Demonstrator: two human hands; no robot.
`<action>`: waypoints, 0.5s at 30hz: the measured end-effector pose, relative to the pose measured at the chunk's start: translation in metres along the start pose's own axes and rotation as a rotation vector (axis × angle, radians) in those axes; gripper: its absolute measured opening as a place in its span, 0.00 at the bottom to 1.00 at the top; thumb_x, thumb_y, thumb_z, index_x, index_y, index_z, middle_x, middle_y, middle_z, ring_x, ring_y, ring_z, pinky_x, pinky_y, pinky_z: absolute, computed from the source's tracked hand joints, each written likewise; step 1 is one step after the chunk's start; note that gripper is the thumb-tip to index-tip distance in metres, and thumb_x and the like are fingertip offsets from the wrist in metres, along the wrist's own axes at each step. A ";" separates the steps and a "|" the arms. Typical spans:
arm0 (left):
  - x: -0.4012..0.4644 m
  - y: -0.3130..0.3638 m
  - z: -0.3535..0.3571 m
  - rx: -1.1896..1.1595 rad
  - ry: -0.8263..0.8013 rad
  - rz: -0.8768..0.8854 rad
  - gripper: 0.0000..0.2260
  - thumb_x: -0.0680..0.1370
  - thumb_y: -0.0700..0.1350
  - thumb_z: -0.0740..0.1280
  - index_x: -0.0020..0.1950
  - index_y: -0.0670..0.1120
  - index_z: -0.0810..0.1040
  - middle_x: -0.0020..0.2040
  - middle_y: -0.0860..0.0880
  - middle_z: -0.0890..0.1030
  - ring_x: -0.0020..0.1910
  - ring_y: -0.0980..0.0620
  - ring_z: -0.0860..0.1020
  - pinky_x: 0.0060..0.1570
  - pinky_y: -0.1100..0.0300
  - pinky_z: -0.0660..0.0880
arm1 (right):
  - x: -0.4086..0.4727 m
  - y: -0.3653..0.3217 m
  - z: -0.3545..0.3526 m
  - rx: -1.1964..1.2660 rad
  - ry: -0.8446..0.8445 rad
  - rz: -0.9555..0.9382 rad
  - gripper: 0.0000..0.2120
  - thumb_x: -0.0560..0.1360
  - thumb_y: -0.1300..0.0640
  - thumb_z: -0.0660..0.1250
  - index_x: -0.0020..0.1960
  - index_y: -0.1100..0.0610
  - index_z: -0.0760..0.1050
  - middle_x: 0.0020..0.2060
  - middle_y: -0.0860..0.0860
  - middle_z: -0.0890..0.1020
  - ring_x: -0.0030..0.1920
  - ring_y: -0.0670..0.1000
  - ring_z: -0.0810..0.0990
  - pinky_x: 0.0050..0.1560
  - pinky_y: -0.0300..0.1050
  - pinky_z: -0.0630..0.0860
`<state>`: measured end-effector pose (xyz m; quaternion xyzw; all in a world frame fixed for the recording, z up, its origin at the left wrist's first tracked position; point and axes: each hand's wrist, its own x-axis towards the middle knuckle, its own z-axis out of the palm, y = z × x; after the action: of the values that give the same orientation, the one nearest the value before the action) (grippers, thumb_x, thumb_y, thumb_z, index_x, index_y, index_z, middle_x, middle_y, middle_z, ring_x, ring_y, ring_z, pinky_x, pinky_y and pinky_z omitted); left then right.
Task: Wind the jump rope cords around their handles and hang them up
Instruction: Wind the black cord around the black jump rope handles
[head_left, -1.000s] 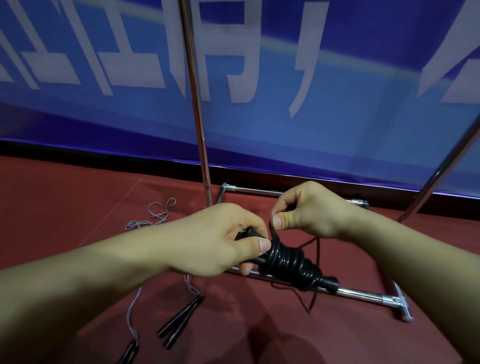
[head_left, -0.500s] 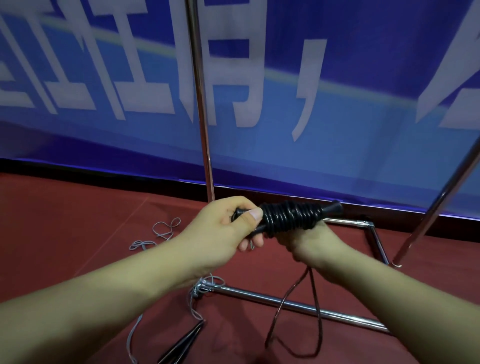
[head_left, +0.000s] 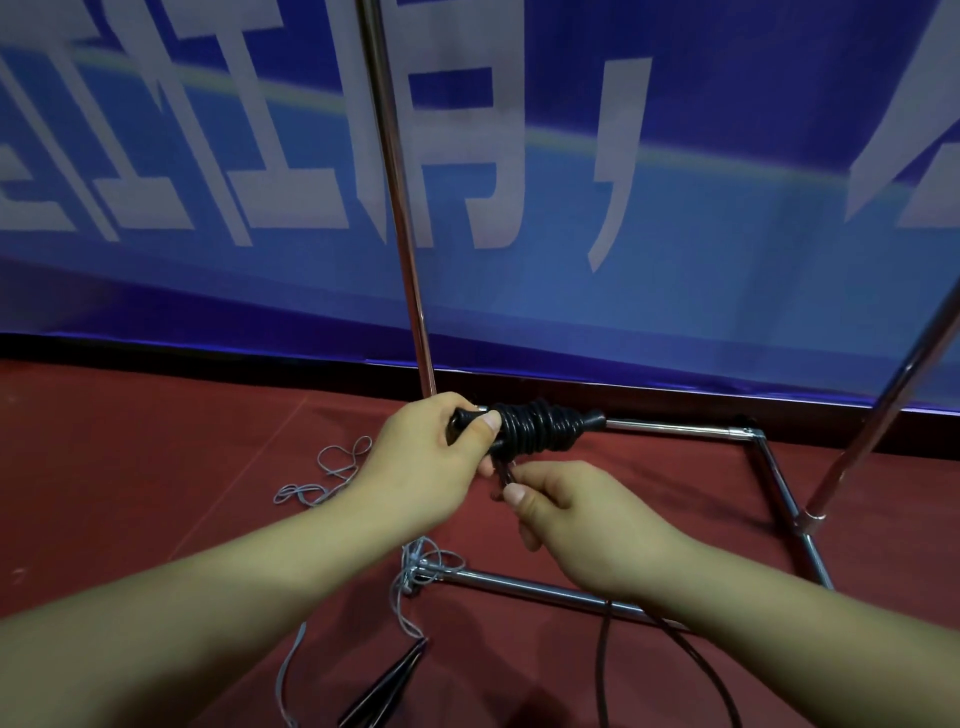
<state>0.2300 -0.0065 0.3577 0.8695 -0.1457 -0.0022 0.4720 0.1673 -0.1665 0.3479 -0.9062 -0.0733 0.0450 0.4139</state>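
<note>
My left hand (head_left: 431, 462) grips the left end of the black jump rope handles (head_left: 540, 428), held level at mid-frame with many turns of dark cord wound round them. My right hand (head_left: 576, 519) pinches the dark cord (head_left: 608, 670) just below the handles; the rest of that cord hangs in a loop under my right wrist toward the floor. A second jump rope lies on the red floor: its grey cord (head_left: 332, 467) is in loose loops to the left, and its black handles (head_left: 387, 691) lie near the bottom edge.
A chrome rack stands in front of me: an upright pole (head_left: 400, 234) at centre, a slanted pole (head_left: 883, 410) at right, and base bars (head_left: 524, 587) on the floor. The grey cord is tangled around the base's near-left corner. A blue banner (head_left: 675, 260) covers the wall behind.
My right hand has come out from under the wound handles and now pinches the cord lower down, nearer to me. The handles stay level in my left hand. The camera has tilted slightly.
</note>
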 end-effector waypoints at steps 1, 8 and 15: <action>0.001 0.000 0.001 0.010 0.006 0.001 0.09 0.81 0.51 0.66 0.43 0.51 0.79 0.32 0.54 0.84 0.34 0.55 0.79 0.43 0.53 0.75 | -0.002 -0.003 -0.001 -0.008 -0.013 0.004 0.17 0.83 0.54 0.59 0.35 0.48 0.69 0.29 0.46 0.75 0.28 0.37 0.73 0.33 0.30 0.67; 0.003 -0.001 0.005 0.061 0.056 0.016 0.11 0.80 0.52 0.67 0.40 0.49 0.77 0.30 0.53 0.82 0.30 0.58 0.76 0.37 0.58 0.71 | -0.006 -0.008 0.001 0.017 -0.057 -0.029 0.09 0.83 0.53 0.60 0.46 0.49 0.75 0.42 0.52 0.84 0.34 0.42 0.74 0.38 0.35 0.69; 0.007 -0.006 -0.001 0.303 0.052 0.105 0.11 0.79 0.56 0.66 0.42 0.51 0.76 0.33 0.50 0.81 0.35 0.50 0.80 0.40 0.46 0.77 | -0.004 -0.004 -0.007 -0.050 0.001 -0.022 0.15 0.81 0.50 0.63 0.42 0.59 0.76 0.37 0.56 0.82 0.33 0.50 0.75 0.39 0.44 0.71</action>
<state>0.2382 -0.0039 0.3544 0.9217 -0.1773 0.0669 0.3384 0.1635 -0.1695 0.3557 -0.9154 -0.0842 0.0382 0.3918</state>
